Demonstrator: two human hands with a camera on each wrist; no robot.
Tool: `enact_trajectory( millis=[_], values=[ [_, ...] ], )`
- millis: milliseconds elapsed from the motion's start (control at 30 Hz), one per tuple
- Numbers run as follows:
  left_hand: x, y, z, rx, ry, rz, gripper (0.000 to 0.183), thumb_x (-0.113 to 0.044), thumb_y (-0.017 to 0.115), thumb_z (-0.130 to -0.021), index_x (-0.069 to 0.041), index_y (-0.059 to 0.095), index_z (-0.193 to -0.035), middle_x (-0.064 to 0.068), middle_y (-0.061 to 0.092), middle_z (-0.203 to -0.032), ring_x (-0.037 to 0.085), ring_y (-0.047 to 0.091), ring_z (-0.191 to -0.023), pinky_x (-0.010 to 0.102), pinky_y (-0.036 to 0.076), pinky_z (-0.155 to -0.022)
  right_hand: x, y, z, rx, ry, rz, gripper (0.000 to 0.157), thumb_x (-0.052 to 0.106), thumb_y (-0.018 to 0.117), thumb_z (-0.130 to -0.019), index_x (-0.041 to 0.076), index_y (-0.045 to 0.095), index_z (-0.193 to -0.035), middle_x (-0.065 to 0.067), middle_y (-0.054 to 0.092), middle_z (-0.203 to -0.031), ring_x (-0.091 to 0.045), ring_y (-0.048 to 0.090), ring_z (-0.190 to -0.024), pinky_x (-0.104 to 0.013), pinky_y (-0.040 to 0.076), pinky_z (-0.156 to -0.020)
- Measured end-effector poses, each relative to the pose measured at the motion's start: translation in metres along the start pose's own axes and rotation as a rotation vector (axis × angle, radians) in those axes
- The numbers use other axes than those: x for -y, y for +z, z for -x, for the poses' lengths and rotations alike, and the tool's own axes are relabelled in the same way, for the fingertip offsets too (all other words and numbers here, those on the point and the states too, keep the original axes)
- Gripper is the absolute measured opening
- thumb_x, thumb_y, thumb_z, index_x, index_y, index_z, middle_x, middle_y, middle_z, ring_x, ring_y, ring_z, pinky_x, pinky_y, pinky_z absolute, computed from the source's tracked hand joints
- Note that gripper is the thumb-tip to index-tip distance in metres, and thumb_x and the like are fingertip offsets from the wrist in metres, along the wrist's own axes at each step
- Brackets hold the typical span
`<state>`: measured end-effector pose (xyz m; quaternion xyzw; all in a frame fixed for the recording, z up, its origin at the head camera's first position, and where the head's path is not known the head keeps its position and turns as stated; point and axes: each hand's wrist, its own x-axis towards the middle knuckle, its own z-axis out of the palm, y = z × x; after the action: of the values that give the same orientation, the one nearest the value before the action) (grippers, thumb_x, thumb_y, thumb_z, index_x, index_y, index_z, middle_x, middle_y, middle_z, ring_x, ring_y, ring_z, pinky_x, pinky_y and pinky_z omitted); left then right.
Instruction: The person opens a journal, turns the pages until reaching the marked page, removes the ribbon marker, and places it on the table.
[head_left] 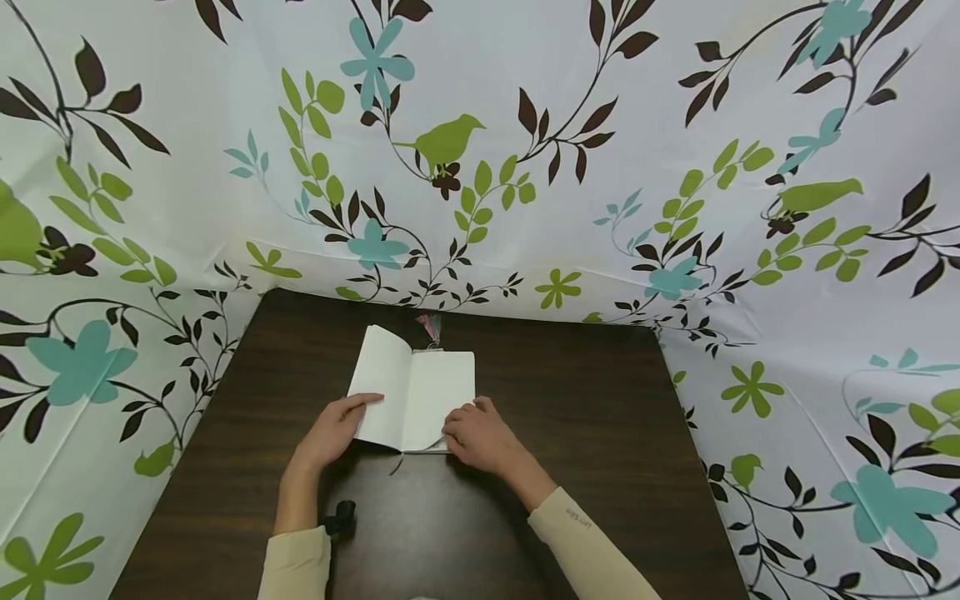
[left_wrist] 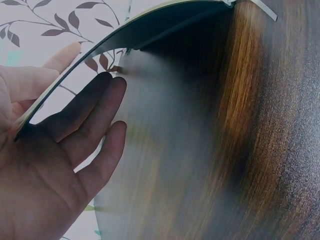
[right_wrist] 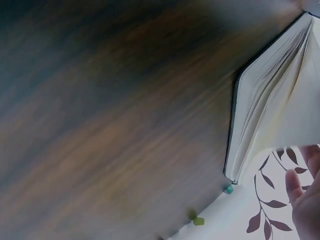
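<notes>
A notebook [head_left: 438, 387] with blank white pages lies spread on the dark table, its left side raised off the tabletop. My left hand [head_left: 330, 429] holds that left side by its outer edge. In the left wrist view the dark cover [left_wrist: 145, 30] passes between the fingers, some above it and several below. At the lower right corner of the right page is my right hand [head_left: 483, 437], fingers bent, pinching a page whose bottom edge curls up. The right wrist view shows the fanned page block [right_wrist: 270, 95] and only part of that hand; its grip is partly hidden.
A pink and grey tassel [head_left: 430, 328] sticks out above the notebook's top edge. A thin ribbon [head_left: 396, 465] hangs from its bottom. Beside the left forearm is a small black object [head_left: 342, 517]. Patterned fabric [head_left: 555, 250] borders the dark wooden table [head_left: 585, 400].
</notes>
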<state>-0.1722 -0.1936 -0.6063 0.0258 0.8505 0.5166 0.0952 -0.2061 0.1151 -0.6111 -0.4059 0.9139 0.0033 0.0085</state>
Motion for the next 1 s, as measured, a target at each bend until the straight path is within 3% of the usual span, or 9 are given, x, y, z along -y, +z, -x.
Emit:
enact_trajectory(
  millis=[133, 267, 400, 533, 700, 1000],
  values=[
    [0.0, 0.0, -0.002, -0.001, 0.008, 0.0, 0.042, -0.016, 0.037, -0.118, -0.006, 0.063, -0.15, 0.021, 0.056, -0.159, 0.045, 0.045, -0.153, 0.066, 0.036, -0.123, -0.004, 0.001, 0.002, -0.023, -0.032, 0.152, 0.012, 0.026, 0.067, -0.107, 0.03, 0.079, -0.106, 0.014, 0.077, -0.108, -0.009, 0.069, -0.105, -0.046, 0.044, -0.112],
    [-0.003, -0.002, -0.003, -0.006, 0.011, -0.003, 0.041, -0.015, 0.038, -0.118, -0.006, 0.064, -0.149, 0.022, 0.057, -0.159, 0.046, 0.043, -0.154, 0.067, 0.036, -0.123, -0.007, 0.002, 0.004, -0.04, -0.05, 0.164, 0.009, 0.024, 0.068, -0.107, 0.029, 0.076, -0.105, 0.013, 0.074, -0.103, -0.009, 0.069, -0.102, -0.046, 0.044, -0.112],
    [-0.006, -0.002, -0.003, -0.006, -0.001, -0.012, 0.041, -0.016, 0.038, -0.118, -0.007, 0.064, -0.149, 0.022, 0.056, -0.159, 0.046, 0.043, -0.154, 0.067, 0.036, -0.123, -0.007, 0.006, 0.003, -0.037, -0.027, 0.038, 0.007, 0.028, 0.067, -0.108, 0.029, 0.068, -0.102, 0.014, 0.07, -0.108, -0.009, 0.065, -0.105, -0.047, 0.043, -0.113],
    [-0.007, -0.001, -0.004, -0.003, -0.016, -0.012, 0.042, -0.016, 0.038, -0.118, -0.007, 0.064, -0.149, 0.022, 0.055, -0.16, 0.045, 0.045, -0.153, 0.066, 0.037, -0.123, -0.007, 0.008, 0.0, -0.024, 0.034, -0.212, 0.01, 0.03, 0.065, -0.109, 0.03, 0.062, -0.1, 0.013, 0.067, -0.117, -0.012, 0.062, -0.113, -0.051, 0.04, -0.112],
    [-0.007, 0.001, -0.005, -0.006, -0.039, -0.008, 0.042, -0.019, 0.038, -0.118, -0.009, 0.064, -0.149, 0.022, 0.053, -0.162, 0.044, 0.044, -0.154, 0.065, 0.036, -0.123, -0.006, 0.008, -0.004, -0.052, 0.095, -0.487, 0.011, 0.019, 0.057, -0.108, 0.027, 0.064, -0.102, 0.005, 0.069, -0.127, -0.019, 0.059, -0.124, -0.058, 0.034, -0.11],
    [-0.004, 0.002, -0.006, 0.003, -0.05, 0.014, 0.043, -0.022, 0.038, -0.118, -0.008, 0.062, -0.15, 0.022, 0.051, -0.163, 0.045, 0.041, -0.156, 0.066, 0.034, -0.124, -0.001, 0.011, -0.004, -0.088, 0.19, -0.537, 0.017, 0.02, 0.054, -0.102, 0.026, 0.065, -0.091, 0.003, 0.071, -0.133, -0.025, 0.057, -0.132, -0.062, 0.032, -0.112]
  ],
)
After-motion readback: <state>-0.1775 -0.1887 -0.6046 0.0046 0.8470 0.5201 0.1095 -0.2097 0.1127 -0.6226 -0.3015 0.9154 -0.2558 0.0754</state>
